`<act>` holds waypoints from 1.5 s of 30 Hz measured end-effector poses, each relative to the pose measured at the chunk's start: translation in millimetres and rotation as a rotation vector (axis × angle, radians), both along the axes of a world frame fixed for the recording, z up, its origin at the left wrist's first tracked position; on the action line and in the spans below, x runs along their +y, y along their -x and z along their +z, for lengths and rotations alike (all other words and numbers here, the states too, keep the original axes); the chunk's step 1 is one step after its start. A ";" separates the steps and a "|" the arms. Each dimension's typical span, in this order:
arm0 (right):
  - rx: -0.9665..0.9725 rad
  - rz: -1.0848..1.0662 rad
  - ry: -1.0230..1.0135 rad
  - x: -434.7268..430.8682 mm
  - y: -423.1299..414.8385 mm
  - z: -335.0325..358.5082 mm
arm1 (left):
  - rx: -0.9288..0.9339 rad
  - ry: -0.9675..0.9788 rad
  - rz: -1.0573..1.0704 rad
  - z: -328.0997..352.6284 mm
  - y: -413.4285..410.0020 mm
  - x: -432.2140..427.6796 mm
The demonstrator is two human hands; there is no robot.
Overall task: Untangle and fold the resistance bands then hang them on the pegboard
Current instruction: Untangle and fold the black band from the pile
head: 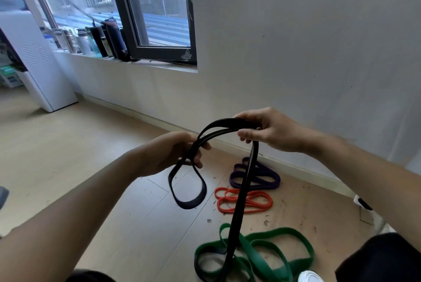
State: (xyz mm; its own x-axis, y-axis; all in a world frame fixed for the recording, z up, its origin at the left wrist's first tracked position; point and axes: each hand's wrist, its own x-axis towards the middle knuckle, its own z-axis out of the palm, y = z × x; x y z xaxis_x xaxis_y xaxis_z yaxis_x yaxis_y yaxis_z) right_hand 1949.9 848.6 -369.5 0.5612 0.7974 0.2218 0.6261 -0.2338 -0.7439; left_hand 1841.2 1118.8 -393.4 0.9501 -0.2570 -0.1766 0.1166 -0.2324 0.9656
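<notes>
Black band spans both hands: left hand fingers and right hand fingers pinch it above the floor. Best to draw its tail free of the green band before folding.

No readable text anywhere (bottle labels on windowsill too blurred).

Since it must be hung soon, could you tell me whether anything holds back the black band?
The black band hangs down into the green band on the floor, seemingly tangled there; no pegboard is in view.
</notes>
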 end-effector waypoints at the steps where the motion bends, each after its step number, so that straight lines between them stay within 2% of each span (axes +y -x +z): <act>1: -0.008 0.002 0.005 0.7 0.6 -0.1 | -0.010 0.026 -0.004 1.5 -0.7 -4.3; 8: -0.017 0.019 0.076 6.2 9.3 -3.8 | -0.127 0.029 0.080 6.3 0.8 -26.9; 11: 0.013 0.046 0.088 7.9 14.1 -7.6 | -0.215 -0.059 0.118 5.2 0.4 -31.8; 14: 0.130 0.070 0.065 6.4 14.3 -6.1 | -0.290 -0.099 0.179 8.0 0.5 -30.5; 18: 0.296 0.111 0.060 4.6 10.4 -7.4 | -0.332 -0.012 0.206 12.4 0.6 -26.3; 21: 0.198 0.086 0.064 8.8 14.0 -7.1 | -0.318 -0.039 0.208 14.2 2.2 -24.5; 26: -0.211 -0.051 -0.032 12.8 14.6 0.6 | -0.276 -0.078 0.257 20.4 4.4 -16.9; 28: -0.270 -0.077 -0.037 14.5 15.5 1.7 | -0.264 -0.064 0.263 22.5 4.8 -18.2; 35: 0.147 0.028 0.047 15.7 19.0 -5.8 | -0.274 0.092 0.279 22.6 7.8 -18.0; 45: 0.294 0.079 0.059 35.2 30.5 -31.1 | -0.331 0.319 0.288 24.8 4.5 -21.2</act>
State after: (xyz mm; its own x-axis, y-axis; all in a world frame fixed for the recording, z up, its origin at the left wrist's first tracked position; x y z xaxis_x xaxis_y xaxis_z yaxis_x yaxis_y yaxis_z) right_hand 1919.4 883.8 -400.6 0.5300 0.8479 0.0109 0.4040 -0.2412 -0.8824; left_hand 1836.7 1097.6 -368.6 0.9816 0.0301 0.1883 -0.1901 0.0745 0.9789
